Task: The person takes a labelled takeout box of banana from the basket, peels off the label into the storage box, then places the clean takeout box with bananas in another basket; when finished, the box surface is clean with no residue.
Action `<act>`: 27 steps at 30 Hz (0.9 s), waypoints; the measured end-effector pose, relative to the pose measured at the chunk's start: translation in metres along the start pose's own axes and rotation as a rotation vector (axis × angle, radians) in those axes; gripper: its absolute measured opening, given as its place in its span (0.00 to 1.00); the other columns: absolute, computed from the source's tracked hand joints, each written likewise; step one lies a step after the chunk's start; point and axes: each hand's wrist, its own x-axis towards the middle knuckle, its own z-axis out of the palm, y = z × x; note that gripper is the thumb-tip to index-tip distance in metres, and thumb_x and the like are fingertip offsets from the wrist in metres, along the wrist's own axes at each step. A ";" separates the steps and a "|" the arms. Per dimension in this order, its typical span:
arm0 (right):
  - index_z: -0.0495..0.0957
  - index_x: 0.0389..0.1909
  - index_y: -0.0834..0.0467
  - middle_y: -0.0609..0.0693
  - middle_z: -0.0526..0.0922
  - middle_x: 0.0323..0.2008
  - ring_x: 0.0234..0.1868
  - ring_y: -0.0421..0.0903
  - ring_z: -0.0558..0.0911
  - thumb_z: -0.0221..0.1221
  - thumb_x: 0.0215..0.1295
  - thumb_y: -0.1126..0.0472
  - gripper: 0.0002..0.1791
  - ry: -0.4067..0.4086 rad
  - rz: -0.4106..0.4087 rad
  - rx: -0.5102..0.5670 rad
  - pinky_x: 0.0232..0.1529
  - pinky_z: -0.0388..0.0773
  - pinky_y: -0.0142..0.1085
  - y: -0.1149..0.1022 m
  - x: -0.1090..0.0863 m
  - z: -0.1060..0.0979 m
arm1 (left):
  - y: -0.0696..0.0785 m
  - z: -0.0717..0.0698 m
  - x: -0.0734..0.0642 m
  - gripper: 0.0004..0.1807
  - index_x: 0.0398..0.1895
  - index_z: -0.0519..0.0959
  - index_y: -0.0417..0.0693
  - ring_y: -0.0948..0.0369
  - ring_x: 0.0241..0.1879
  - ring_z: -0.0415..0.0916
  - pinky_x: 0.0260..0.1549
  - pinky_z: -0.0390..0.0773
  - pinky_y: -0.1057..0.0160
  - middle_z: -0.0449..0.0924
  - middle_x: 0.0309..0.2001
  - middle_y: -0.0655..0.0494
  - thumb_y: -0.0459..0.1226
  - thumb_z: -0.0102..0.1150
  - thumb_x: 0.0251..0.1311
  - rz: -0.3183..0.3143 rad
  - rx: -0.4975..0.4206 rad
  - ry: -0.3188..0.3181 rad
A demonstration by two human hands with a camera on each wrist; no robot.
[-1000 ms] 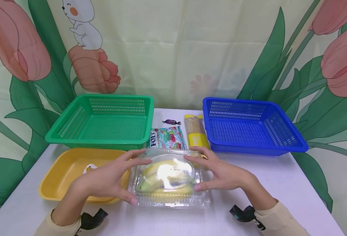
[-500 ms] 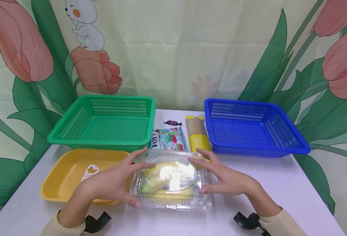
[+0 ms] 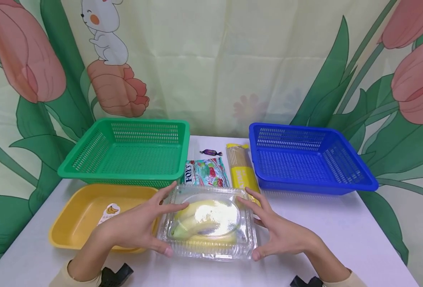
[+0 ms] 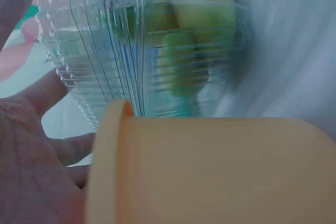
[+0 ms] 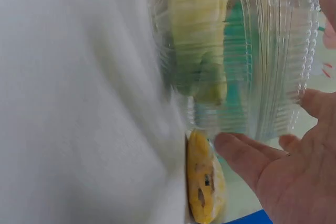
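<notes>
A lidded clear plastic container (image 3: 207, 251) with bananas (image 3: 200, 223) inside sits in the middle of the table. My left hand (image 3: 134, 225) is at its left side, fingers spread along the edge and thumb by the near left corner. On the opposite side is my right hand (image 3: 281, 231), fingers apart and thumb near the near right corner. In the right wrist view, fingertips (image 5: 226, 142) lie close against the container's wall; firm contact is unclear. The left wrist view shows the ribbed side of the container (image 4: 105, 40) beside the left fingers.
A yellow basin (image 3: 66, 223) with a banana sticker (image 3: 109, 212) stands left of the container. Behind are a green basket (image 3: 143, 159), a blue basket (image 3: 297, 159), a FOX'S candy bag (image 3: 208, 171), a wrapped candy (image 3: 211, 152) and a yellow-and-brown package (image 3: 242, 167).
My right hand has shifted toward the near right, its thumb lower. The container has turned slightly, while my left hand stays about where it was. The head view has tilted a little.
</notes>
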 end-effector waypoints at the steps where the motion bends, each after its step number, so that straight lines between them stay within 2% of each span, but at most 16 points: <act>1: 0.43 0.84 0.46 0.57 0.28 0.81 0.78 0.68 0.49 0.77 0.52 0.41 0.66 0.006 -0.004 0.001 0.64 0.74 0.59 0.000 0.000 0.001 | 0.000 0.000 0.000 0.51 0.75 0.69 0.71 0.38 0.76 0.54 0.59 0.78 0.40 0.35 0.84 0.48 0.66 0.75 0.43 0.002 -0.001 0.001; 7: 0.51 0.82 0.47 0.53 0.34 0.82 0.76 0.72 0.52 0.83 0.44 0.52 0.67 0.098 -0.003 -0.016 0.61 0.73 0.61 -0.002 0.000 0.005 | -0.003 0.003 0.000 0.51 0.73 0.72 0.71 0.42 0.77 0.53 0.60 0.77 0.40 0.40 0.83 0.51 0.67 0.76 0.39 0.011 -0.017 0.071; 10: 0.56 0.81 0.47 0.51 0.38 0.82 0.76 0.70 0.54 0.84 0.40 0.53 0.66 0.147 0.011 0.000 0.63 0.73 0.56 -0.006 -0.002 0.005 | -0.005 0.006 0.000 0.52 0.71 0.72 0.73 0.44 0.78 0.51 0.62 0.74 0.37 0.41 0.83 0.54 0.68 0.77 0.37 0.039 -0.047 0.117; 12: 0.59 0.80 0.47 0.50 0.40 0.82 0.76 0.66 0.55 0.84 0.40 0.53 0.64 0.173 0.011 0.022 0.65 0.73 0.50 -0.009 -0.004 0.004 | -0.006 0.009 -0.001 0.51 0.71 0.72 0.73 0.44 0.78 0.51 0.62 0.72 0.34 0.41 0.83 0.56 0.67 0.78 0.36 0.070 -0.071 0.148; 16: 0.62 0.78 0.49 0.50 0.41 0.82 0.78 0.52 0.55 0.84 0.41 0.56 0.61 0.212 0.000 0.083 0.68 0.70 0.35 -0.013 -0.009 0.001 | -0.009 0.015 0.002 0.50 0.69 0.74 0.70 0.43 0.78 0.51 0.61 0.72 0.31 0.41 0.83 0.58 0.59 0.84 0.36 0.156 -0.133 0.221; 19: 0.62 0.78 0.52 0.49 0.39 0.82 0.79 0.42 0.55 0.84 0.41 0.61 0.60 0.235 -0.021 0.153 0.68 0.67 0.30 -0.013 -0.012 -0.001 | -0.009 0.017 0.004 0.51 0.69 0.75 0.65 0.45 0.78 0.50 0.60 0.73 0.32 0.43 0.83 0.57 0.48 0.88 0.34 0.211 -0.242 0.279; 23: 0.62 0.78 0.54 0.49 0.38 0.82 0.78 0.42 0.57 0.82 0.40 0.68 0.60 0.249 -0.046 0.214 0.68 0.67 0.30 -0.014 -0.014 -0.004 | -0.006 0.018 0.005 0.52 0.70 0.75 0.61 0.48 0.81 0.47 0.61 0.72 0.34 0.45 0.83 0.53 0.39 0.89 0.33 0.245 -0.368 0.331; 27: 0.62 0.77 0.56 0.51 0.39 0.81 0.77 0.44 0.59 0.80 0.40 0.72 0.59 0.257 -0.081 0.236 0.69 0.68 0.32 -0.018 -0.014 -0.006 | -0.004 0.019 0.005 0.50 0.69 0.77 0.61 0.44 0.81 0.46 0.60 0.73 0.35 0.45 0.83 0.51 0.37 0.88 0.35 0.242 -0.436 0.351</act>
